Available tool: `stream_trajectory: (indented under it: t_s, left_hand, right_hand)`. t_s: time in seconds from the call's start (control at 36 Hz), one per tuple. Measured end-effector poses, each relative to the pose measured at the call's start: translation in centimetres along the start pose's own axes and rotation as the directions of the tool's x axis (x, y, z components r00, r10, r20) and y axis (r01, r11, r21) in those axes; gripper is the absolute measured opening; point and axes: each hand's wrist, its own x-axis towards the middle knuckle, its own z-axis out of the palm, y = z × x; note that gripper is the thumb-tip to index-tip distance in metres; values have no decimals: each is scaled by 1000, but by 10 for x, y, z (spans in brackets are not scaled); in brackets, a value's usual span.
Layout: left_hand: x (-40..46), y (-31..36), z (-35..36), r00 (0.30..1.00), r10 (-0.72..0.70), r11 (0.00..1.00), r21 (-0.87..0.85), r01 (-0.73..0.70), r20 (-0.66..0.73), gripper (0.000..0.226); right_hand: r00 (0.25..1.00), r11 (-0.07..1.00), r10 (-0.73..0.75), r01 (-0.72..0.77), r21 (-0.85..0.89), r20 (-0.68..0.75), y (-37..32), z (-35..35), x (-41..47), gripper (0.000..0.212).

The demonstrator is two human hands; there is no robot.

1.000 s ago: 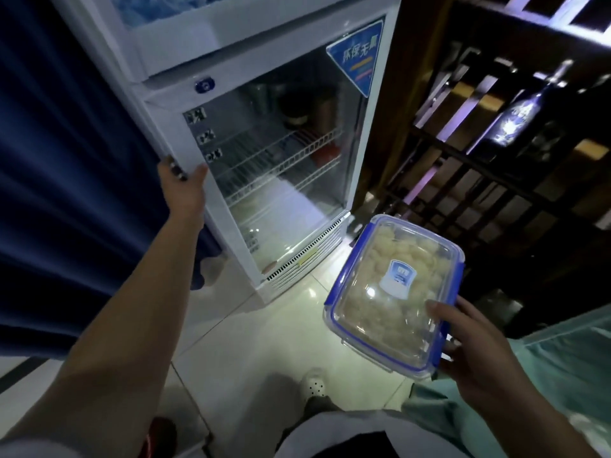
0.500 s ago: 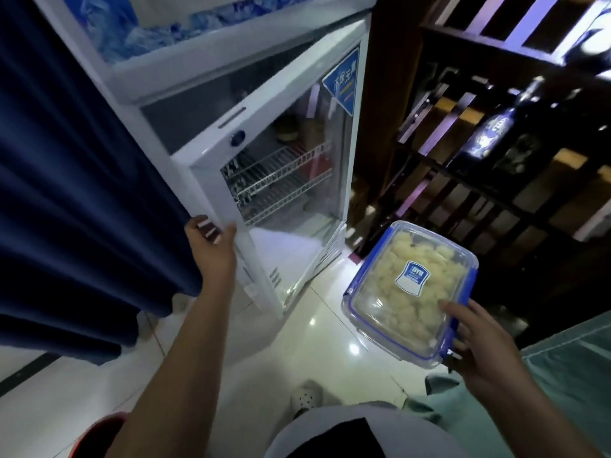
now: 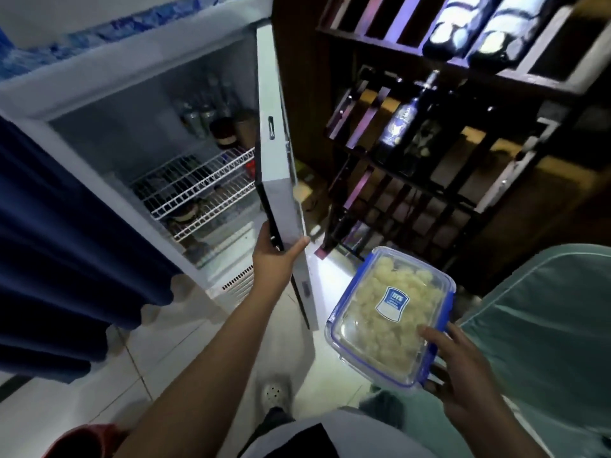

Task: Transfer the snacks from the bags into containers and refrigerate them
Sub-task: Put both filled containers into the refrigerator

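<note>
- Fridge door [image 3: 279,180] is being gripped at its lower edge by left hand [image 3: 272,264], door swung wide open.
- Fridge interior [image 3: 139,137] is being exposed; wire shelves [image 3: 198,185] are being seen with dark jars and bottles, blurred.
- Clear container [image 3: 390,312] with blue-clipped lid, full of pale snacks [image 3: 363,312], is being held by right hand [image 3: 463,371] at its near corner.
- Wine rack [image 3: 429,143] is being seen right of fridge; blue curtain [image 3: 66,242] left.

Fridge door [image 3: 276,180] is swung wide, so the front of the fridge [image 3: 109,127] is open for a hand to go in. Upper wire shelf [image 3: 198,185] looks mostly bare up front, with bottles [image 3: 211,117] crowding the back. Blue curtain [image 3: 59,233] hangs close on the left, wine rack [image 3: 429,143] right behind the door.
</note>
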Motion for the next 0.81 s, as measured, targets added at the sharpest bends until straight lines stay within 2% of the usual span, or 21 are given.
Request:
stream_trajectory:
  t_s: [0.14, 0.31, 0.42, 0.56, 0.64, 0.69, 0.75, 0.81]
  left_hand:
    - [-3, 7, 61, 996, 53, 999, -5, -53, 69, 60]
    - [9, 11, 122, 987, 32, 998, 39, -39, 160, 55]
    - [22, 13, 156, 976, -49, 999, 20, 46, 212, 47]
    - [30, 15, 180, 951, -72, 993, 107, 42, 300, 39]
    - [28, 18, 176, 935, -88, 990, 130, 45, 345, 51]
    - [21, 17, 164, 914, -118, 987, 150, 64, 389, 57]
    - [10, 13, 142, 875, -189, 975, 192, 112, 446, 48]
    - [-4, 9, 109, 773, -316, 948, 212, 237, 550, 34]
  right_hand:
    - [999, 997, -24, 27, 68, -45, 2, -49, -9, 40]
    - [994, 986, -44, 60, 154, -104, 12, -90, -26, 37]
    - [988, 978, -49, 77, 195, -144, 16, -102, -37, 38]
    - [976, 974, -48, 93, 208, -213, 18, -104, -46, 37]
    - [972, 973, -54, 103, 205, -231, 18, -96, -49, 35]
    - [971, 974, -57, 105, 201, -231, 19, -87, -48, 36]
    - [972, 976, -58, 103, 191, -226, 21, -75, -46, 37]
    - [976, 981, -63, 99, 164, -208, 22, -60, -43, 38]
